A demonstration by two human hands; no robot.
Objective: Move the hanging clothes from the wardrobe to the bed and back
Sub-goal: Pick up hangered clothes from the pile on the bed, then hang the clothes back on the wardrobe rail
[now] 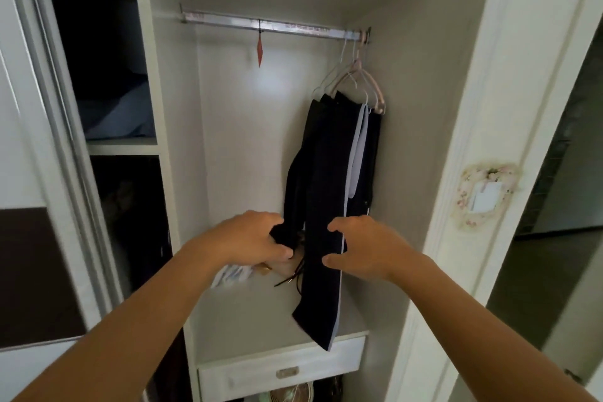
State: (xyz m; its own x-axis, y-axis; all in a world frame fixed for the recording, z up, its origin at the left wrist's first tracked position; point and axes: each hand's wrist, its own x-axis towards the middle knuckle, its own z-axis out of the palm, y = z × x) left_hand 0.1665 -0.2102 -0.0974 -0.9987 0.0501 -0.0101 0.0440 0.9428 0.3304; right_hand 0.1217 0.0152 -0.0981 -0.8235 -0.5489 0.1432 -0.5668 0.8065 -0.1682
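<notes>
Dark trousers with a pale side stripe [326, 173] hang on several hangers [355, 75] at the right end of the metal wardrobe rail [277, 26]. My left hand [251, 238] grips a bunched dark end of the clothing at its lower left. My right hand [362, 246] has its fingers and thumb curled around the striped edge of the long hanging trouser leg. That leg reaches down past the shelf to the drawer front. The bed is out of view.
A red tag [260, 49] dangles from the rail's middle. Small items and a cord [287, 277] lie on the wardrobe shelf under the clothes. A white drawer [280, 369] sits below, a sliding door [39, 173] at left, and a wall switch with a floral frame [486, 196] at right.
</notes>
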